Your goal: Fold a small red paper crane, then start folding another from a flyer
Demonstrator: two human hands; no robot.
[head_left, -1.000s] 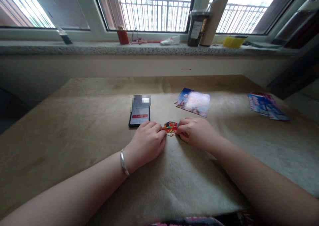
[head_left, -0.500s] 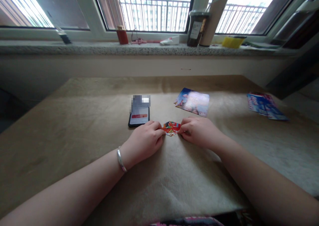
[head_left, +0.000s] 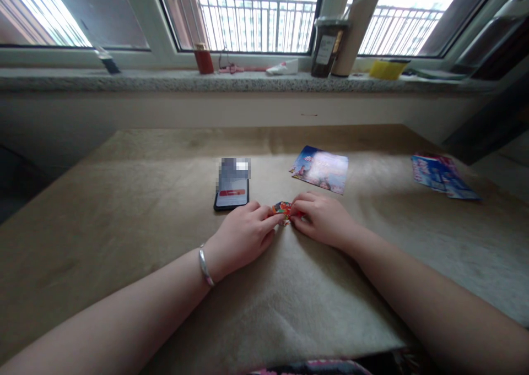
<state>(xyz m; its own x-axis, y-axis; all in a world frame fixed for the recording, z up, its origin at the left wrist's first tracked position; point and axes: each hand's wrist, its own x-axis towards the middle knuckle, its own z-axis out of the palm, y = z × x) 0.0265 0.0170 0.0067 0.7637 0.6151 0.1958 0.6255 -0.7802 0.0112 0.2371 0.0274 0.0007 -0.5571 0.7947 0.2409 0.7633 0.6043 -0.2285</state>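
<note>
Paper crosswise between left hand, right hand.

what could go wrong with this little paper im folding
The colourful folded paper is small and half hidden under both the left hand and right hand, so a crease could land crooked or tear it. The soft, wrinkled cloth beneath gives little firm backing for a sharp fold. The phone lies close by the left hand and might get nudged.

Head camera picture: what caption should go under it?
A left hand and right hand pinch a small colourful paper on a tan cloth, near a phone and a picture card.
</note>
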